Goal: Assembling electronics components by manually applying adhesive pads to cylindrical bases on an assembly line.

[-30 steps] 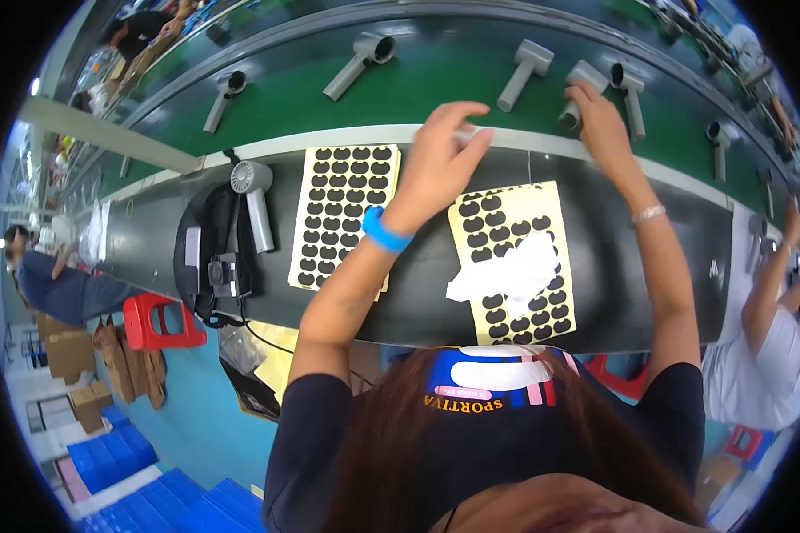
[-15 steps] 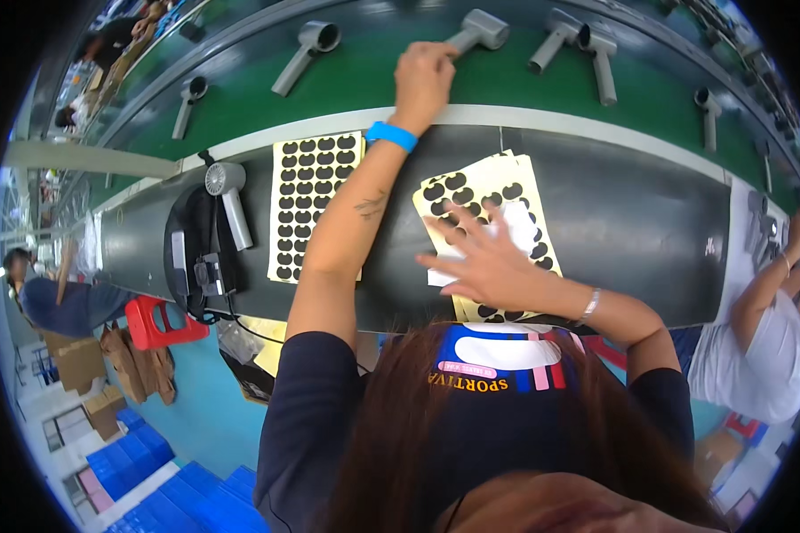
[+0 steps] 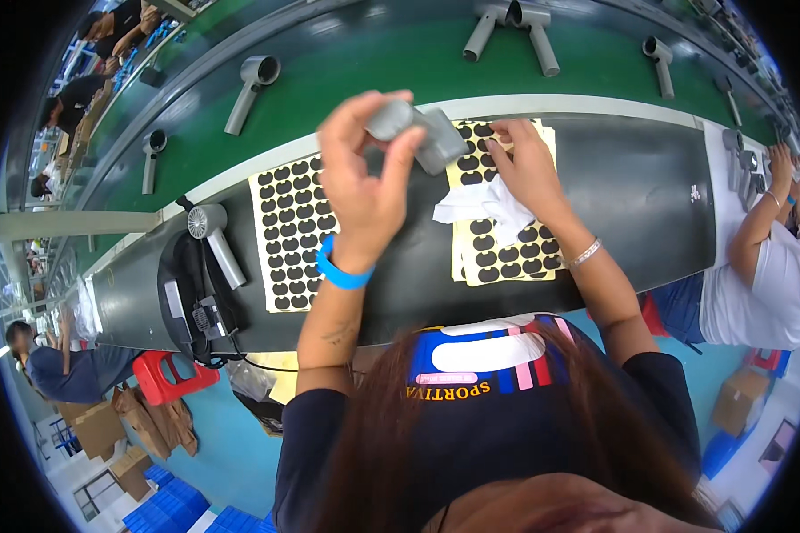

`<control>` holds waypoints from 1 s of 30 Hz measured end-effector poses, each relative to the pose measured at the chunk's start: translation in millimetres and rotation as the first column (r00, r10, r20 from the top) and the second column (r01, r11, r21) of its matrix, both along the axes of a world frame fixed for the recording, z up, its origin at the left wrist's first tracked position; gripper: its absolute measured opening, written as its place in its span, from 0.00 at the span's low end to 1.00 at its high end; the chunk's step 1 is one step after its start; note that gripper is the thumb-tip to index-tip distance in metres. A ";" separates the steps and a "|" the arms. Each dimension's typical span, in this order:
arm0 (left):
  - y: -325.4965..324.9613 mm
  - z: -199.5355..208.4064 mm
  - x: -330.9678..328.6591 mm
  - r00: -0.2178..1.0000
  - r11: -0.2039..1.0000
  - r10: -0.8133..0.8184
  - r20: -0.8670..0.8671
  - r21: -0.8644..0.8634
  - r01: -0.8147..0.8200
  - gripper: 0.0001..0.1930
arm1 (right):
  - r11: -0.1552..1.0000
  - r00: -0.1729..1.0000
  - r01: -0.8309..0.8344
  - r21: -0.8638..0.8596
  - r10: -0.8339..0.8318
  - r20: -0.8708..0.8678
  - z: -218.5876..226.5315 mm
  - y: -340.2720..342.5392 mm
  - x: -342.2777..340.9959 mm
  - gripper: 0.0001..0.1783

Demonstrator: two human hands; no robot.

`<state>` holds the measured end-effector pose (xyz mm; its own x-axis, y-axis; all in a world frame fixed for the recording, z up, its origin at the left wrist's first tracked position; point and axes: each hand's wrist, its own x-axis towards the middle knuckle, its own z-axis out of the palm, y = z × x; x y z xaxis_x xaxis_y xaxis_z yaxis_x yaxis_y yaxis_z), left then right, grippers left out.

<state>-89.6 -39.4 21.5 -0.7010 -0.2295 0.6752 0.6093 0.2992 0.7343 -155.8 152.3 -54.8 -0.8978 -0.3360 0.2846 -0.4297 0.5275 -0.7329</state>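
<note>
In my left hand [image 3: 364,178] is a grey handheld fan housing [image 3: 440,142], raised above the table with fingers and thumb wrapped round it. My right hand [image 3: 529,173] is over a stack of cream sticker sheets [image 3: 507,271] with black rounded stickers. Its thumb and forefinger curl near the sheets' upper part. A crumpled white cloth [image 3: 484,204] bunches against the palm, apparently held by the lower fingers, which are hidden. Left of the stack, partly behind my left forearm, lies another sticker sheet [image 3: 286,222].
Beyond the black table [image 3: 631,186], a green conveyor belt [image 3: 356,62] carries several grey housings [image 3: 252,84]. At left on the table are a handheld fan [image 3: 225,253] and a black bag-like item [image 3: 176,289] with a cable. A red stool [image 3: 173,382] stands below; co-workers sit at both sides.
My left hand has come back from the belt with the grey housing in it. My right hand has moved up the sticker sheets, the white cloth shifting along with it. The view has shifted.
</note>
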 end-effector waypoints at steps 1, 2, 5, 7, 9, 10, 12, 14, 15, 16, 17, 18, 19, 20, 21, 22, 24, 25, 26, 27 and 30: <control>3.6 -5.4 6.6 0.998 0.998 -0.013 0.053 -0.055 0.016 0.24 | 0.999 0.999 0.044 0.027 -0.044 -0.008 -5.3 -2.4 -4.9 0.12; 6.7 -12.6 9.0 0.998 0.996 -0.017 0.066 -0.084 0.022 0.24 | 0.994 0.996 0.090 0.057 -0.089 -0.019 -9.4 -4.8 -7.7 0.13; 12.2 -26.9 11.5 0.994 0.991 -0.029 0.102 -0.127 0.042 0.23 | 0.983 0.983 0.149 0.105 -0.136 -0.127 -16.7 -11.1 -7.2 0.16; 14.2 -28.5 14.2 0.992 0.990 -0.025 0.124 -0.134 0.042 0.22 | 0.980 0.979 0.173 0.102 -0.160 -0.129 -18.6 -15.1 -6.1 0.17; 13.9 -28.8 14.7 0.992 0.989 -0.019 0.126 -0.142 0.037 0.22 | 0.973 0.972 0.203 0.109 -0.186 -0.146 -19.6 -16.7 -4.1 0.16; 14.3 -29.8 13.9 0.992 0.990 -0.015 0.124 -0.139 0.032 0.22 | 0.973 0.972 0.203 0.111 -0.187 -0.144 -19.8 -16.9 -3.5 0.16; 14.2 -31.8 13.3 0.992 0.990 -0.013 0.126 -0.135 0.031 0.23 | 0.981 0.983 0.128 0.148 -0.106 -0.148 -19.8 -16.9 -3.6 0.15; 13.6 -30.3 15.2 0.989 0.997 -0.007 0.149 -0.075 0.018 0.23 | 0.986 0.986 0.144 0.083 -0.136 -0.092 -17.1 -15.7 -4.6 0.14; 13.4 -29.7 15.6 0.988 0.997 -0.006 0.155 -0.076 0.018 0.23 | 0.986 0.986 0.166 0.019 -0.165 -0.039 -15.8 -15.3 -5.5 0.14; 13.4 -30.5 15.6 0.988 0.997 -0.009 0.156 -0.073 0.020 0.24 | 0.986 0.986 0.167 0.023 -0.166 -0.034 -15.4 -14.7 -6.6 0.14; 13.5 -31.4 15.3 0.987 0.997 -0.012 0.158 -0.069 0.023 0.24 | 0.984 0.985 0.171 0.055 -0.169 -0.041 -14.9 -14.1 -7.6 0.13; 15.0 -32.4 14.3 0.987 0.997 -0.014 0.163 -0.066 0.025 0.24 | 0.981 0.984 0.176 0.087 -0.172 -0.049 -15.0 -13.6 -8.3 0.13; 17.6 -33.1 12.7 0.990 0.999 0.018 0.138 -0.045 -0.012 0.23 | 0.980 0.984 0.177 0.091 -0.173 -0.045 -14.8 -14.4 -8.9 0.13; 19.2 -34.1 11.5 0.992 0.999 0.051 0.113 -0.022 -0.049 0.22 | 0.977 0.981 0.191 0.093 -0.187 -0.044 -14.5 -16.6 -8.6 0.13; 19.2 -35.8 11.7 0.992 0.999 0.049 0.117 -0.018 -0.047 0.22 | 0.974 0.978 0.205 0.094 -0.202 -0.043 -14.5 -18.5 -7.8 0.13; 19.3 -37.9 12.0 0.992 0.999 0.050 0.112 -0.020 -0.048 0.22 | 0.973 0.978 0.206 0.099 -0.203 -0.042 -14.5 -19.7 -7.5 0.13; 20.8 -38.6 13.4 0.992 0.999 0.045 0.117 0.002 -0.046 0.23 | 0.974 0.977 0.206 0.099 -0.199 -0.078 -14.3 -21.2 -6.3 0.12; 20.9 -39.6 14.6 0.992 0.999 0.043 0.120 0.006 -0.044 0.23 | 0.973 0.977 0.207 0.105 -0.200 -0.076 -13.7 -21.8 -5.9 0.12; 20.5 -40.8 15.7 0.993 0.999 0.043 0.106 -0.012 -0.042 0.23 | 0.974 0.975 0.194 0.116 -0.179 -0.132 -12.2 -22.2 -5.9 0.12; 20.5 -41.9 16.5 0.995 0.999 0.044 0.093 -0.031 -0.042 0.23 | 0.975 0.970 0.180 0.129 -0.155 -0.186 -11.2 -22.0 -6.3 0.12; 21.3 -41.4 20.6 0.995 0.999 0.037 0.095 -0.029 -0.034 0.24 | 0.976 0.974 0.174 0.134 -0.151 -0.168 -12.5 -22.6 -5.8 0.13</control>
